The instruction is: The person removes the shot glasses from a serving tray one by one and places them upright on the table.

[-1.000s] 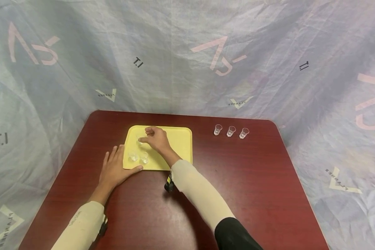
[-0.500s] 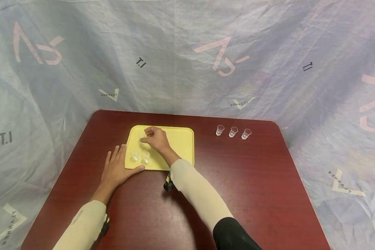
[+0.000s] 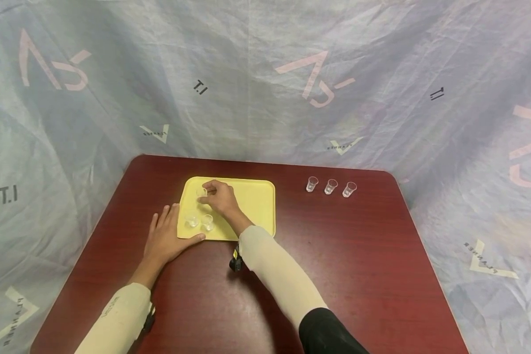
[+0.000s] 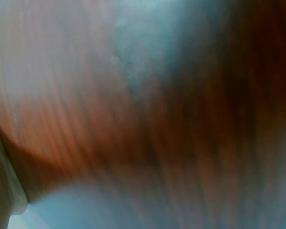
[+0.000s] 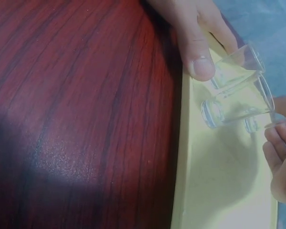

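My right hand [image 3: 222, 198] reaches over the back left part of a yellow tray [image 3: 252, 211], thumb and fingertips pinching a small clear shot glass [image 3: 201, 192]. That glass stands upright and is partly hidden by the fingers. Two more clear shot glasses, one on the left [image 3: 191, 221] and one beside it [image 3: 207, 222], stand near the tray's front left corner. Around that corner lies my left hand [image 3: 161, 241], its fingers spread along the left side and its thumb along the front edge. In the right wrist view the left thumb [image 5: 200, 62] shows close to the two front glasses.
To the right of the tray, three clear shot glasses [image 3: 331, 187] stand in a row on the dark red wooden table [image 3: 336, 265]. A grey printed cloth [image 3: 248, 98] hangs behind and around the table. The left wrist view shows only blurred tabletop [image 4: 143, 119].
The head view has shifted slightly. My right fingers have drawn a little to the right at the back glass, so more of it shows. My left hand stays at the tray's corner.
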A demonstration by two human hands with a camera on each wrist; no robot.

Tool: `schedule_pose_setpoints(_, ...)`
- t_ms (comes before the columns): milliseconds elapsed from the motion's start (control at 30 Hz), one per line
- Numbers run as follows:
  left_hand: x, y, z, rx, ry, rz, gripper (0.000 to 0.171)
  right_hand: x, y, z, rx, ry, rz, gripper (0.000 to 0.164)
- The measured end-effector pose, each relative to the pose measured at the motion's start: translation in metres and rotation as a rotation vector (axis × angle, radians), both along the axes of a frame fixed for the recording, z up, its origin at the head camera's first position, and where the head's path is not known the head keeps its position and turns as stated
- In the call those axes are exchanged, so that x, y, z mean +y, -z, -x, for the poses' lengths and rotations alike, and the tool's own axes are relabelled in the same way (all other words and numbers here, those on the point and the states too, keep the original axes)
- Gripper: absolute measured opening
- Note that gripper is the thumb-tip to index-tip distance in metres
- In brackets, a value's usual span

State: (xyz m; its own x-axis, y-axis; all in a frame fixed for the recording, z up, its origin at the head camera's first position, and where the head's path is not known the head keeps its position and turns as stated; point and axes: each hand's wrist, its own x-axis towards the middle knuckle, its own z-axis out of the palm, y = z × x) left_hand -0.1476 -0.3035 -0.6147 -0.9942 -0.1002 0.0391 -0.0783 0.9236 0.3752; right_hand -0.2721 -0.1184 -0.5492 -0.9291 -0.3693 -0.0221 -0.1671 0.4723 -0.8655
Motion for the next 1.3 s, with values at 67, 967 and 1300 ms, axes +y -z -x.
schedule_pose_setpoints(67, 0.000, 0.000, 0.000, 0.000, 0.002, -0.001, 0.143, 0.001, 0.000, -0.001, 0.006, 0.000, -0.010, 0.041)
schedule_pose_setpoints(967, -0.002, 0.001, 0.000, -0.001, 0.008, -0.017, 0.141, 0.043, -0.010, -0.011, -0.011, 0.042, 0.158, 0.042)
schedule_pose_setpoints(1300, 0.000, -0.002, -0.002, 0.000, 0.007, -0.024, 0.141, 0.064, -0.014, -0.015, 0.001, 0.040, 0.170, 0.043)
